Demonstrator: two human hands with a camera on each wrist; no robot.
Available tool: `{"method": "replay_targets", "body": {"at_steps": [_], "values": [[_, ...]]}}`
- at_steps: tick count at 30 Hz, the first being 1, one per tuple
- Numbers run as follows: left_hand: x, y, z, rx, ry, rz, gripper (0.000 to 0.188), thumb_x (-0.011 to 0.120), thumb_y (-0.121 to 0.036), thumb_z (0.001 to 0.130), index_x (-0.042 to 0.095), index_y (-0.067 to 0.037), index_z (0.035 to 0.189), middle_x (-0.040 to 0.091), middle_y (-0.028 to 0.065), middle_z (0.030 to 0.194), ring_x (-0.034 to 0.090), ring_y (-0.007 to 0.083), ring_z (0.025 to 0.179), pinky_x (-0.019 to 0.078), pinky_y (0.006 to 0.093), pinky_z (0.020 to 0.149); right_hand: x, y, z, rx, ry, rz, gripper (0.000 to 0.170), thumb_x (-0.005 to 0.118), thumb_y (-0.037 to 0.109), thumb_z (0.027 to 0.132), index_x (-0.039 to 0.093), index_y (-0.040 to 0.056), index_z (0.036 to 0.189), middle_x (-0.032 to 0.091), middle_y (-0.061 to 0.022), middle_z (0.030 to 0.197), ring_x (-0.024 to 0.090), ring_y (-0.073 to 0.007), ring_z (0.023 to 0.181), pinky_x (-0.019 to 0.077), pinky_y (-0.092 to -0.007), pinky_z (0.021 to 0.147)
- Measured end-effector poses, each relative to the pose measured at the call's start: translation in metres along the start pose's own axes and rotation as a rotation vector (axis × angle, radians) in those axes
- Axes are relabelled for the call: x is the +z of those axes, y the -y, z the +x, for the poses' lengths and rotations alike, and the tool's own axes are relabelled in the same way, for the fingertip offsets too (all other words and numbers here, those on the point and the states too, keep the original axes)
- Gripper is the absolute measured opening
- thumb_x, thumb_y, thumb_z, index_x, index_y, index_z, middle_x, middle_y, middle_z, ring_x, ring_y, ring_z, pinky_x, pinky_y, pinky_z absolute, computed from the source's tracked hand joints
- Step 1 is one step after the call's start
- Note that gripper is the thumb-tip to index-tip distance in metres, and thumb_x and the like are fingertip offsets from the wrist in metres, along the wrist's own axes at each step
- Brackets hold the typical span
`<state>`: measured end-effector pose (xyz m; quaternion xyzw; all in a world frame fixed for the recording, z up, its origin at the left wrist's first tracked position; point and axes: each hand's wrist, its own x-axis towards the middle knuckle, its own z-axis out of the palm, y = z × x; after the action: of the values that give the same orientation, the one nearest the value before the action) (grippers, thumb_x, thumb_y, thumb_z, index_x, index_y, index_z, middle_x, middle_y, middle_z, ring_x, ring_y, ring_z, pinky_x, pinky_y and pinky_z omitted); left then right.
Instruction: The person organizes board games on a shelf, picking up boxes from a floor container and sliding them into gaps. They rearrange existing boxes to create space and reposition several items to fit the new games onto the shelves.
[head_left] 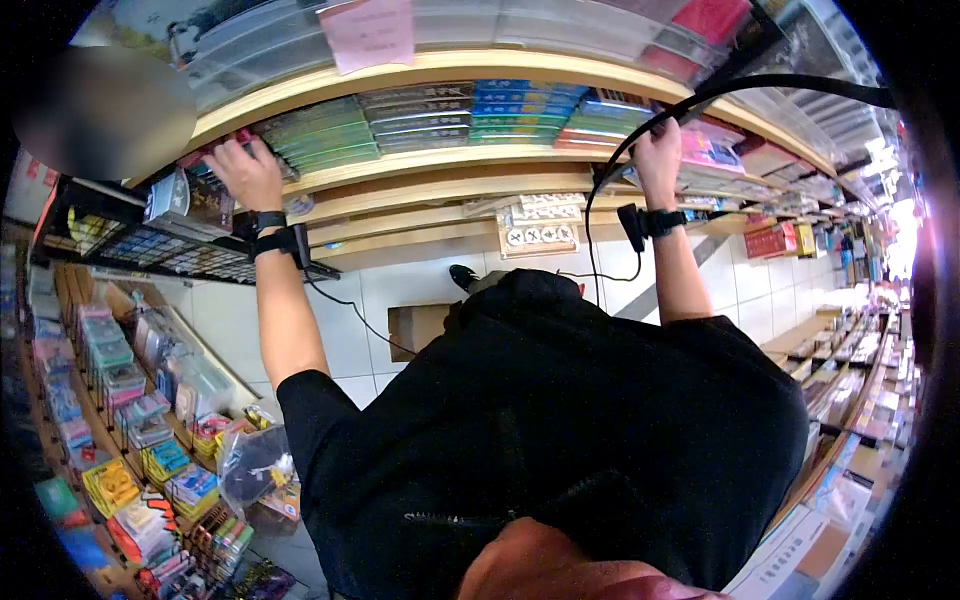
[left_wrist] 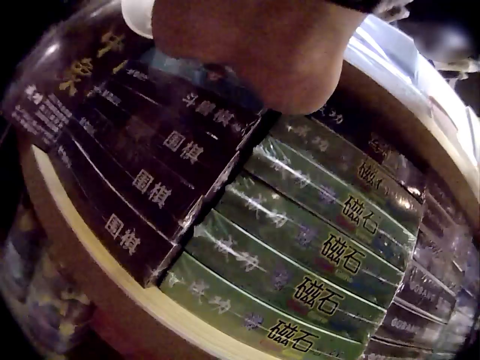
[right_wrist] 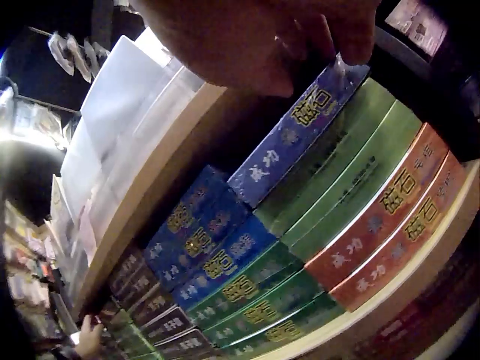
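Note:
In the head view, my left hand (head_left: pixel 245 175) reaches to the shelf's left end, fingers spread and slightly bent over the stacked boxes. The left wrist view shows that hand (left_wrist: pixel 255 52) above dark boxes (left_wrist: pixel 154 187) beside green boxes (left_wrist: pixel 277 262); its fingertips are hidden. My right hand (head_left: pixel 658 165) is at the shelf further right. From the right wrist, the hand (right_wrist: pixel 262 37) has its bent fingers at the upper end of a blue box (right_wrist: pixel 281 146), which lies on green boxes (right_wrist: pixel 349 169) above orange ones (right_wrist: pixel 382 225).
Wooden shelf edges (head_left: pixel 450 160) run in front of the body. A black wire rack (head_left: pixel 200 250) stands at left, below the left hand. Packaged goods (head_left: pixel 110 485) fill racks at lower left. A cardboard piece (head_left: pixel 415 330) lies on the floor. Black cables (head_left: pixel 590 215) hang near the right arm.

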<state>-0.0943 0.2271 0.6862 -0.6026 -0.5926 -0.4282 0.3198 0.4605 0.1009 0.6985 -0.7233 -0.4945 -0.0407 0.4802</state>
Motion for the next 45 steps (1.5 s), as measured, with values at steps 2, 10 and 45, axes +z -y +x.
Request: {"method": "replay_targets", "body": {"at_steps": [2,10,45], "values": [[-0.015,-0.002,0.006,-0.01,0.105,-0.138,0.031,0.056,-0.018,0.083,0.051,0.004,0.104,0.051,0.0231,0.105,0.043,0.0448,0.108,0.0285,0.0528,0.101,-0.005,0.014,-0.004,-0.131,-0.079,-0.157,0.045,0.061,0.016,0.079,0.048,-0.0058,0.116,0.052,-0.0234,0.116,0.048,-0.0342,0.111,0.0373,-0.0385,0.097],[-0.065,-0.09,-0.049,-0.214,-0.062,-0.401,0.049,0.056,-0.009,0.08,0.039,0.004,0.124,0.04,0.0228,0.131,0.037,0.0371,0.123,0.0276,0.0471,0.104,0.01,0.005,0.005,-0.157,-0.182,-0.163,0.046,0.065,0.02,0.073,0.055,-0.0096,0.108,0.059,-0.0244,0.105,0.056,-0.035,0.101,0.0425,-0.0376,0.09],[-0.107,-0.122,-0.144,-0.312,0.342,-0.386,0.023,0.049,-0.007,0.082,0.058,-0.002,0.102,0.04,0.0201,0.127,0.036,0.0357,0.12,0.0289,0.0465,0.099,-0.01,0.013,0.003,0.008,-0.014,0.12,0.042,0.072,0.02,0.073,0.051,-0.0008,0.103,0.06,-0.0235,0.091,0.059,-0.0379,0.088,0.0474,-0.0395,0.075]]}}
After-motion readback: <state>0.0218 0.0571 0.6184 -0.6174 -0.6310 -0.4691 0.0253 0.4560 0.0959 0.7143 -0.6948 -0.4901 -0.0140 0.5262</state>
